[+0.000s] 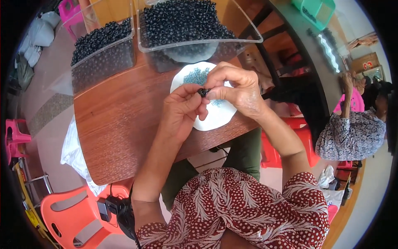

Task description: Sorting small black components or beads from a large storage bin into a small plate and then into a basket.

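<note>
Over a white plate [210, 121], my two hands meet at a small black ring-shaped piece [202, 92]. My left hand [182, 108] pinches it from the left between thumb and fingers. From the right, the thumb and forefinger of my right hand [238, 89] close on the same piece. Small blue-grey bits [195, 77] lie in a heap on the plate, partly hidden by my hands. Beyond the plate stands a clear plastic bin [199, 45] full of black pieces of a like kind. A second clear bin [103, 60] to its left also holds many.
The wooden table [120, 133] carries the bins and plate. An orange plastic chair [72, 207] with a dark device [110, 207] stands at left. A red stool [290, 143] is right of my knees. Another person [352, 133] sits at a dark table with a green basket [317, 12].
</note>
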`<action>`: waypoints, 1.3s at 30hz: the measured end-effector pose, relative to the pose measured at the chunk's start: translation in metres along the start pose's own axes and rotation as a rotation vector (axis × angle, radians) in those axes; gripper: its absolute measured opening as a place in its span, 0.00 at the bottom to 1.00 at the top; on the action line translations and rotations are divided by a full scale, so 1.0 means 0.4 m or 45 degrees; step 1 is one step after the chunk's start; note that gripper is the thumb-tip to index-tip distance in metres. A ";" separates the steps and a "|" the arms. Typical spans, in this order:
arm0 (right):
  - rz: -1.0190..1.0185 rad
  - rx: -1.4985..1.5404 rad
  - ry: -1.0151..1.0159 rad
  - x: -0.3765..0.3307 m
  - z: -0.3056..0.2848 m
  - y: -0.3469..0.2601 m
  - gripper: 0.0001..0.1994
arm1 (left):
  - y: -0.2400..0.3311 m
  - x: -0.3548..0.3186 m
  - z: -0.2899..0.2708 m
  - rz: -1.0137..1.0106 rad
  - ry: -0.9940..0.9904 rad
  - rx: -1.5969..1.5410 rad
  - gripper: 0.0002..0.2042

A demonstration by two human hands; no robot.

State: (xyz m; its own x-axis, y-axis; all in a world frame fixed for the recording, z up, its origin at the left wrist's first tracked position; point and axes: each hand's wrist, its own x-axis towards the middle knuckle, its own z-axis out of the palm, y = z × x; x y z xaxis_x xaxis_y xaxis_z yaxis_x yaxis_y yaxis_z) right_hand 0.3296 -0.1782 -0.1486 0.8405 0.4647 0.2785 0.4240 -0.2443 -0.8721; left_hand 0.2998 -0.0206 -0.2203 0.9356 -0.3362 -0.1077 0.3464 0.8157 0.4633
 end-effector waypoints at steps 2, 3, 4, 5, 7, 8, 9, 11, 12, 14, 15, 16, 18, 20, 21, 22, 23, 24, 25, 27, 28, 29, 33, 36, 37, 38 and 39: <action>0.089 0.081 0.043 -0.006 0.006 0.001 0.07 | -0.006 -0.001 -0.002 0.005 0.001 -0.004 0.08; 0.090 0.081 0.041 -0.007 0.004 0.002 0.07 | -0.007 -0.001 -0.002 0.012 0.002 -0.005 0.08; 0.074 0.041 0.027 -0.009 0.001 0.002 0.08 | -0.007 -0.001 -0.001 0.012 0.002 -0.006 0.08; 0.061 0.001 0.015 -0.011 -0.001 0.004 0.08 | -0.009 -0.001 0.000 0.004 0.016 -0.001 0.08; 0.053 -0.046 0.006 -0.015 -0.005 0.008 0.08 | -0.012 0.000 -0.002 -0.008 0.027 0.001 0.08; 0.041 -0.091 -0.007 -0.014 -0.007 0.010 0.08 | -0.013 0.004 -0.005 -0.001 0.024 0.017 0.08; 0.042 -0.094 -0.007 -0.014 -0.007 0.008 0.08 | -0.014 0.008 -0.007 0.006 0.021 0.034 0.08; -0.061 -0.193 -0.003 -0.016 -0.004 0.004 0.08 | -0.018 0.014 -0.010 0.005 0.020 0.023 0.08; -0.060 -0.194 -0.005 -0.016 -0.004 0.004 0.08 | -0.020 0.017 -0.011 0.005 0.022 0.015 0.08; -0.003 -0.145 0.008 -0.017 -0.004 0.006 0.07 | -0.019 0.019 -0.009 0.001 0.044 0.024 0.08; 0.001 -0.146 0.008 -0.017 -0.004 0.006 0.07 | -0.019 0.020 -0.009 -0.003 0.067 0.036 0.08; 0.039 -0.121 0.012 -0.016 -0.004 0.006 0.07 | -0.019 0.022 -0.010 -0.006 0.067 0.033 0.08; 0.079 -0.099 0.015 -0.015 -0.003 0.006 0.06 | -0.017 0.024 -0.013 -0.007 0.073 0.052 0.08; 0.277 0.099 0.046 -0.012 0.001 0.008 0.06 | -0.017 0.025 -0.021 -0.004 0.044 0.039 0.08; 0.280 0.098 0.043 -0.010 0.001 0.010 0.06 | -0.017 0.025 -0.024 0.000 0.016 0.030 0.08; 0.302 0.133 0.034 -0.009 0.001 0.011 0.06 | -0.016 0.025 -0.024 0.001 0.019 0.027 0.08; 0.324 0.168 0.026 -0.009 0.001 0.011 0.06 | -0.014 0.025 -0.022 -0.014 0.032 0.020 0.08; 0.326 0.167 0.023 -0.009 0.000 0.012 0.06 | -0.013 0.024 -0.021 -0.029 0.046 0.012 0.08; 0.306 0.142 0.015 -0.009 -0.001 0.013 0.06 | -0.012 0.024 -0.021 -0.029 0.048 0.009 0.08; 0.287 0.119 0.005 -0.008 0.002 0.019 0.06 | -0.008 0.023 -0.024 -0.046 0.042 0.026 0.07; 0.246 0.104 -0.003 -0.007 0.004 0.023 0.07 | -0.006 0.023 -0.025 -0.045 0.045 0.025 0.07; 0.206 0.087 -0.011 -0.006 0.004 0.024 0.07 | -0.005 0.022 -0.024 -0.062 0.069 0.023 0.08; 0.130 0.003 -0.034 -0.006 0.007 0.020 0.07 | 0.000 0.019 -0.024 -0.073 0.111 0.053 0.08; 0.218 0.017 -0.013 -0.007 0.012 0.014 0.07 | 0.000 0.019 -0.024 -0.073 0.087 0.044 0.08; 0.222 0.022 0.002 -0.009 0.013 0.019 0.07 | 0.000 0.019 -0.022 -0.072 0.087 0.044 0.08; 0.228 0.028 0.017 -0.011 0.013 0.022 0.07 | 0.000 0.019 -0.019 -0.065 0.101 0.058 0.08; 0.229 0.027 0.017 -0.011 0.013 0.022 0.07 | -0.001 0.019 -0.018 -0.058 0.114 0.073 0.08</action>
State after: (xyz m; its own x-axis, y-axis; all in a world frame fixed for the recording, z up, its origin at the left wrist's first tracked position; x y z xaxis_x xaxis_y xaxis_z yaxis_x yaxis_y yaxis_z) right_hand 0.3278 -0.1779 -0.1597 0.9066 0.4037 0.1226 0.2593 -0.3041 -0.9167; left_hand 0.3072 -0.0200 -0.2276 0.9221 -0.3270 -0.2069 0.3870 0.7714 0.5052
